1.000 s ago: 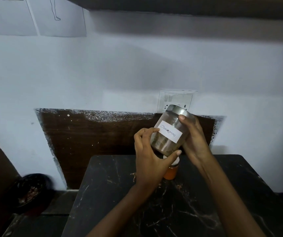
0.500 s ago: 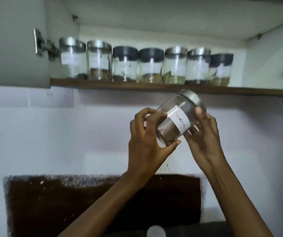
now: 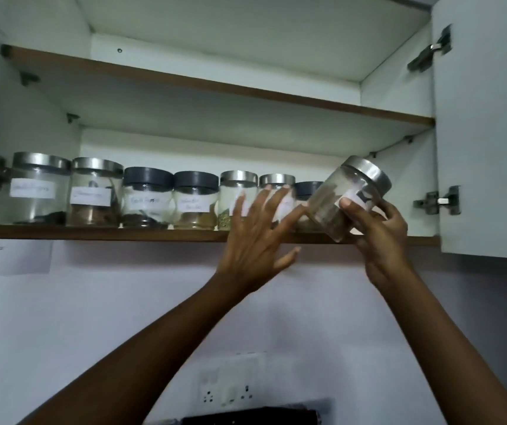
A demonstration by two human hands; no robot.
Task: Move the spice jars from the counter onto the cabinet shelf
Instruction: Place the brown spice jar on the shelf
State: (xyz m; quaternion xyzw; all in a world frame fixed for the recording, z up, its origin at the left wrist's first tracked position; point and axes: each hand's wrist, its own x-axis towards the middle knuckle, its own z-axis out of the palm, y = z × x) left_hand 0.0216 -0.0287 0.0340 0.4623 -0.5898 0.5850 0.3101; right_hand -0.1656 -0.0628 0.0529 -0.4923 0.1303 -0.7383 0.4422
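Your right hand (image 3: 379,231) grips the steel-lidded spice jar (image 3: 342,199), which is tilted with its lid up and to the right, in front of the right end of the lower cabinet shelf (image 3: 108,233). Your left hand (image 3: 255,237) is open with fingers spread, just left of the jar and before the row of labelled jars (image 3: 148,199) standing on that shelf.

Seven jars (image 3: 148,197) on the lower shelf (image 3: 92,233): four steel-lidded, three dark-lidded; one eighth jar (image 3: 332,204), steel-lidded, off it; two hands, left hand (image 3: 255,240), right hand (image 3: 384,237)
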